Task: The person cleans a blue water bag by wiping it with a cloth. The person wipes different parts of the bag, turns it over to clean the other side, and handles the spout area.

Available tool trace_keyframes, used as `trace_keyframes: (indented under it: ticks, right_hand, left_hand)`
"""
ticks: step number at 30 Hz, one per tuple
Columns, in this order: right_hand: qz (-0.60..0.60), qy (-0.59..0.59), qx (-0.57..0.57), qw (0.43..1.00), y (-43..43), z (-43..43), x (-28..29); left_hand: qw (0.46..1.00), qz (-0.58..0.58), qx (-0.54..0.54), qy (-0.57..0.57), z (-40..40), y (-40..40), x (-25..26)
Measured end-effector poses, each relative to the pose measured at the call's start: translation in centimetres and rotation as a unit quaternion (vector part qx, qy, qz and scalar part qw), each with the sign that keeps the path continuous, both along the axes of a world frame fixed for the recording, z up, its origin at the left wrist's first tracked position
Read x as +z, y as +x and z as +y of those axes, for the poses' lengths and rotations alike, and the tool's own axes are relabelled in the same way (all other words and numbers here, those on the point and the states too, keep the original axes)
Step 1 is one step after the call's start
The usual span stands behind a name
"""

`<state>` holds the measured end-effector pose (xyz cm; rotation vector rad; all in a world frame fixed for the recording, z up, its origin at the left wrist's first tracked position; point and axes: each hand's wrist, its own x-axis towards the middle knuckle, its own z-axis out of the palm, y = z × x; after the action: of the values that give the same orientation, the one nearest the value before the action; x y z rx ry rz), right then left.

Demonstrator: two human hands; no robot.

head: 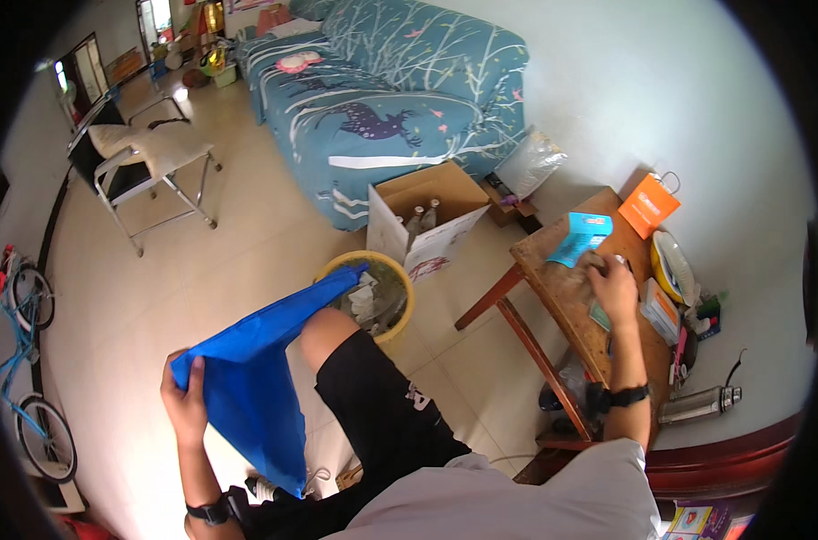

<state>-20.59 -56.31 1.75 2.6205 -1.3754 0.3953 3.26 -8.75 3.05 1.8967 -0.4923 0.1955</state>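
Note:
My left hand [182, 399] grips a corner of a blue sheet-like bag [250, 388]. The bag hangs down from that hand, and its upper edge stretches across to my knee and the yellow waste bin [409, 307]. Over the wooden table, my right hand [613, 287] holds a crumpled brown cloth [574, 280], blurred in the picture. Just beyond the cloth lies a light-blue box [584, 237]. Under the right hand a small green item [599, 314] shows in part. Crumpled paper [363, 300] and other litter fill the bin.
An orange paper bag [648, 202], a yellow bowl [664, 266] and a steel thermos [699, 405] stand along the wooden table [550, 253]. A carton [442, 243] of glass bottles sits beside the covered sofa [382, 121]. A chair [145, 158] and a toy bicycle [27, 368] are leftward.

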Motion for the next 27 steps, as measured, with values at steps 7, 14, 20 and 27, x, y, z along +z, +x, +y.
trace_keyframes:
  ticks: [7,14,20,27]
  right_hand:
    - [0.058,-0.027,-0.033,0.997,-0.7,0.0,1.8]
    - [-0.086,0.106,0.446,0.885,14.2,8.5,1.6]
    - [0.001,0.277,0.629,0.726,27.5,16.1,-1.2]
    - [-0.035,0.421,0.696,0.581,34.2,21.4,-0.2]
  left_hand:
    - [0.997,0.002,0.052,-0.049,-1.1,0.4,-0.5]
    - [0.991,-0.023,0.115,-0.056,2.5,-0.5,1.1]
    - [0.980,-0.025,0.167,-0.101,5.1,-1.7,2.8]
    - [0.962,-0.013,0.235,-0.136,10.8,-2.6,3.9]
